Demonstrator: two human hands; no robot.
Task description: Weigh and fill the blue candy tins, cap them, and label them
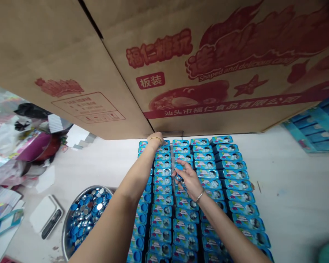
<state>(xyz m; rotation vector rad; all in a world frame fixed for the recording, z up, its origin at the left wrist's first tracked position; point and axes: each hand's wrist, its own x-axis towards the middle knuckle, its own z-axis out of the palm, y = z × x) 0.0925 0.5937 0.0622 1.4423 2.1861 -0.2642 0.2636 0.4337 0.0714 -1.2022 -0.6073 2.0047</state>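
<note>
Several rows of small blue printed boxes (pixel 203 182) stand packed together on a pale table (pixel 290 190). My left arm reaches far forward; its hand (pixel 155 138) goes under the edge of a big cardboard carton (pixel 181 65), so its fingers are hidden. My right hand (pixel 186 176) hovers over the middle rows, fingers curled around small blue round caps (pixel 179 168).
A metal bowl (pixel 67 233) full of blue and silver caps (pixel 87 212) sits at the lower left. Beside it lies a white scale (pixel 45 215). Crumpled wrappers and packaging (pixel 19 146) pile up at the far left. Blue trays (pixel 315 124) lie at the right.
</note>
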